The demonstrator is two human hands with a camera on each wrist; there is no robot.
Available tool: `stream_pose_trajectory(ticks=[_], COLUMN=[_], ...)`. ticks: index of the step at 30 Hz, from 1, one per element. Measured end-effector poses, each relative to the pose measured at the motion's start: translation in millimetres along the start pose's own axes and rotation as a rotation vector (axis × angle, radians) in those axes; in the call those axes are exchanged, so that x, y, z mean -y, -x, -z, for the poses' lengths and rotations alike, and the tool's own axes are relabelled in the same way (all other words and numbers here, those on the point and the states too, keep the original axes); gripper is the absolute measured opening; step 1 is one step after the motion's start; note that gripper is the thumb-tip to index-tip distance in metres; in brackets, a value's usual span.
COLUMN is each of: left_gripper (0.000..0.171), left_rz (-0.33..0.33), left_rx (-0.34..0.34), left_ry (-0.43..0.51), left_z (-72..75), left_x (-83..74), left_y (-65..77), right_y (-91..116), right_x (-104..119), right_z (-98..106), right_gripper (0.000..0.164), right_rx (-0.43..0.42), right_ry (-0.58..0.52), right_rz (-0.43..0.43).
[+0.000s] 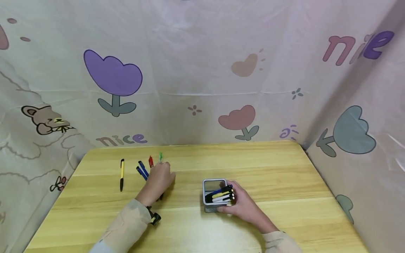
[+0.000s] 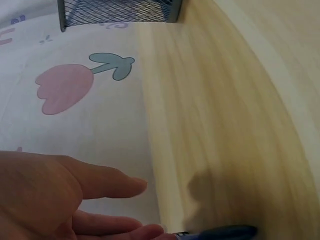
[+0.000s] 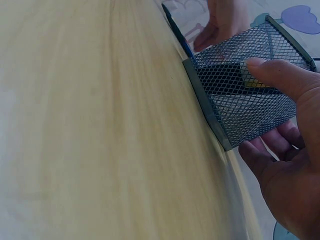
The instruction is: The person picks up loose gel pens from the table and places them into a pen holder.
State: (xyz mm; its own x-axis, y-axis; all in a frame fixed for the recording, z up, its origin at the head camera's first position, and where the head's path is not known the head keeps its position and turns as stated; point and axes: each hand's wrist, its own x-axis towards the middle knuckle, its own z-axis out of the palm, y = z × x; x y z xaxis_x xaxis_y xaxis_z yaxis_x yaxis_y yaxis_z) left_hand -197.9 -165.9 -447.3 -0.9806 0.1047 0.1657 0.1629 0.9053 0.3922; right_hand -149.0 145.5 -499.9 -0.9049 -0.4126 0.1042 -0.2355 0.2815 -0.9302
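My left hand [image 1: 158, 179] is over a group of pens at the left of the table. Two blue pens [image 1: 143, 170], a red pen [image 1: 150, 161] and a green pen [image 1: 160, 156] stick out past it. In the left wrist view, the thumb stands apart from the fingers, and a dark blue pen [image 2: 227, 233] lies by the fingertips. A yellow and black pen [image 1: 122, 175] lies farther left, by itself. My right hand [image 1: 241, 203] grips a mesh pen holder [image 1: 211, 209] from its right side, thumb on the near face. Several pens [image 1: 221, 195] lean inside it.
The wooden table [image 1: 278, 168] carries everything. A printed cloth [image 1: 190, 70] hangs behind it and along both sides. A black strap [image 1: 154, 216] is on the left wrist.
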Motion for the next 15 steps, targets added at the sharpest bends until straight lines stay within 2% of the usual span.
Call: stream_pose_trajectory(ticks=[5,15], left_gripper=[0.031,0.024], left_rz=[0.009,-0.059], left_rx=[0.018,-0.017], left_ry=[-0.048,-0.129], left_z=[-2.4,-5.5], left_x=[5.7,13.3], left_y=[2.3,1.2], right_y=[-0.3,-1.0], right_x=[-0.8,-1.5], right_z=[-0.2,0.2], right_gripper=[0.085,0.084], right_rx=[0.007,0.019], right_ry=[-0.006,-0.038], right_rz=[-0.005,0.000])
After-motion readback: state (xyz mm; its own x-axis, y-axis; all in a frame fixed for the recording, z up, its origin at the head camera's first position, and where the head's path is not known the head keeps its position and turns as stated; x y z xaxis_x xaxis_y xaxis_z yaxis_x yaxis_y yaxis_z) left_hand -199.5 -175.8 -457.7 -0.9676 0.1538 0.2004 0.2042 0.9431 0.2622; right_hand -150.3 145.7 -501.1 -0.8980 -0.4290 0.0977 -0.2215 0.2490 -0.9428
